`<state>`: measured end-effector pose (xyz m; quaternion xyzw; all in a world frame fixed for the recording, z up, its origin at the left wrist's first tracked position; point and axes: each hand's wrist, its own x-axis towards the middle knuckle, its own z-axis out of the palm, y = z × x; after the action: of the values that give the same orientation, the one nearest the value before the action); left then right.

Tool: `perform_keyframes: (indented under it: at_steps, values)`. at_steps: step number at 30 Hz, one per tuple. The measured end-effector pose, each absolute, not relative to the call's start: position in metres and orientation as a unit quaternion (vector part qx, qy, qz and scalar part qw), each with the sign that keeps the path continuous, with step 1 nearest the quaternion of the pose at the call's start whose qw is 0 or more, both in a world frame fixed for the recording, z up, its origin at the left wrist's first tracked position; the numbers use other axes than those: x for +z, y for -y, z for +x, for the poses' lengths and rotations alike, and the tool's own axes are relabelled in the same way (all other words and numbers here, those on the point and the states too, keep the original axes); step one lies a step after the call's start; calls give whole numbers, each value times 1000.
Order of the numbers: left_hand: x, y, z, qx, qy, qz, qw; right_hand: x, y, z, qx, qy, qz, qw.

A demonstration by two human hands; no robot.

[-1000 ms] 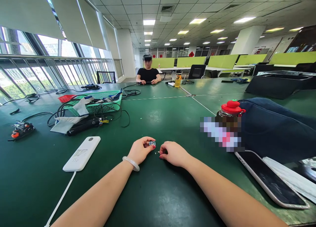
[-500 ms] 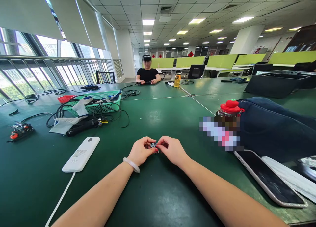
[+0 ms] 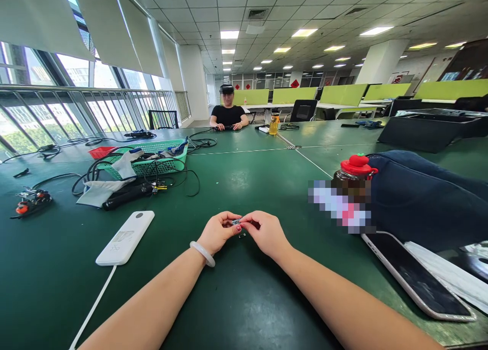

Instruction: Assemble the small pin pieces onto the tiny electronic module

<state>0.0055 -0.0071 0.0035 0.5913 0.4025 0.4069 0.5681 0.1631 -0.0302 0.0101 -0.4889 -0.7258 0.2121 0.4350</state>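
Observation:
My left hand (image 3: pixel 217 233) and my right hand (image 3: pixel 265 233) meet just above the green table (image 3: pixel 244 177), fingertips pinched together. Between them sits a tiny dark electronic part (image 3: pixel 236 222), mostly hidden by the fingers. My left hand grips it from the left; my right thumb and forefinger pinch at its right side, possibly holding a small metal pin I cannot make out clearly. A pale bangle (image 3: pixel 203 253) circles my left wrist.
A white power bank (image 3: pixel 125 238) with a cable lies at left. A green basket (image 3: pixel 148 159) of cables and cloths stands behind it. At right are a red-lidded bottle (image 3: pixel 353 180), a dark blue bag (image 3: pixel 423 197) and a phone (image 3: pixel 415 276). A person sits across the table.
My right hand, which was apart and beside a small metal pin on the table, has moved left and joined my left hand at the small part. The hands have closed tighter together since.

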Motion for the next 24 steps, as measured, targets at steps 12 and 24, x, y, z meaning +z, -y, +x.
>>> perform_keyframes:
  at_steps: [12,24]
  values:
    - [13,16,7,425,-358,465,690,13,35,166,144,774,-440,431]
    - [7,7,4,428,-425,480,637,-1,19,174,177,805,-527,206]
